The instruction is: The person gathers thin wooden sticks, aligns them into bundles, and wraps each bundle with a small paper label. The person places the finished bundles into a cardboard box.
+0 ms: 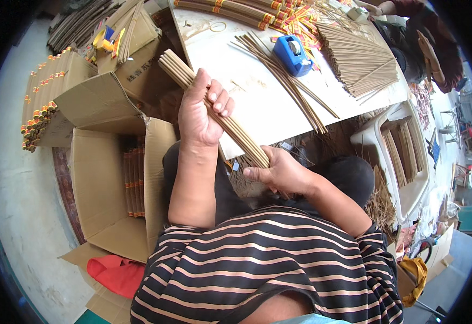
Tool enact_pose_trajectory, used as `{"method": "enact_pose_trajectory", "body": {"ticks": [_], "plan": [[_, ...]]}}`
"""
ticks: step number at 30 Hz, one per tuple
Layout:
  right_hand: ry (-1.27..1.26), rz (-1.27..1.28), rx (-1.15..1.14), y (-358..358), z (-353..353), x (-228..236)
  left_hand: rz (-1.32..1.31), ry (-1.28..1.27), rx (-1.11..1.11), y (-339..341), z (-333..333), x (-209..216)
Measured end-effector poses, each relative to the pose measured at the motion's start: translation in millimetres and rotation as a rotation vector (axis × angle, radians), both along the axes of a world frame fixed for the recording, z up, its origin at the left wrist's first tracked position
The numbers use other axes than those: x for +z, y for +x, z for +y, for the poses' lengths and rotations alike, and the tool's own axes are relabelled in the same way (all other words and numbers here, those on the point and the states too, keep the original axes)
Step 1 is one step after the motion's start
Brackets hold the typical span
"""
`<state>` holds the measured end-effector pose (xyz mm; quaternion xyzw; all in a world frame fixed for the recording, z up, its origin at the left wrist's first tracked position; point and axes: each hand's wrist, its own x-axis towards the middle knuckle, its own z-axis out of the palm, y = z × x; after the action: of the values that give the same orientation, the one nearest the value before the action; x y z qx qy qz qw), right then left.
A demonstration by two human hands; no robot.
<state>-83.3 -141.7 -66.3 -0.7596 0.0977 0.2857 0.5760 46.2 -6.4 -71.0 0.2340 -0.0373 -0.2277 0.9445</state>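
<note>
A bundle of thin brown incense sticks (pixel 239 136) slants between my two hands, over my lap at the table's near edge. My left hand (pixel 202 110) is closed around its upper part, and the stick ends jut out past the fist toward the far left. At the lower right end, my right hand (pixel 285 170) grips the sticks with the thumb on the near side; some of its fingers are hidden. Several loose sticks (pixel 287 83) lie on the white table (pixel 246 70) beside a blue tape dispenser (pixel 293 56).
A large pile of sticks (pixel 355 59) covers the table's right side; wrapped bundles (pixel 225 12) lie along its far edge. An open cardboard box (pixel 103 183) holding bundles stands at my left, near a red cloth (pixel 116 274). A white tub (pixel 372 137) sits right. Another person's arm (pixel 431 59) shows at far right.
</note>
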Motion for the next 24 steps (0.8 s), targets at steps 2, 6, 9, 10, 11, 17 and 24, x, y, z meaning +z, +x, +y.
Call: {"method": "enact_pose_trajectory", "body": {"ticks": [2,6,9,10,11,17,24], "plan": [[0.113,0.014,-0.007,1,-3,11,-0.114,-0.092,-0.057,-3,-4,19],[0.078,-0.449,-0.06,28,-8,17,-0.457,0.081,0.097,-13,-18,101],[0.03,-0.715,-0.128,58,-15,25,-0.732,0.148,0.146,-19,-32,140],[-0.019,-0.781,-0.169,68,-16,25,-0.789,0.195,0.151,-19,-38,145],[-0.011,-0.834,-0.199,75,-13,27,-0.843,0.243,0.149,-15,-39,140],[0.203,-0.722,-0.289,94,-19,-21,-0.706,0.573,0.154,-2,-63,78],[0.116,-0.828,-0.25,90,-27,-16,-0.694,0.628,0.196,-1,-72,81]]}}
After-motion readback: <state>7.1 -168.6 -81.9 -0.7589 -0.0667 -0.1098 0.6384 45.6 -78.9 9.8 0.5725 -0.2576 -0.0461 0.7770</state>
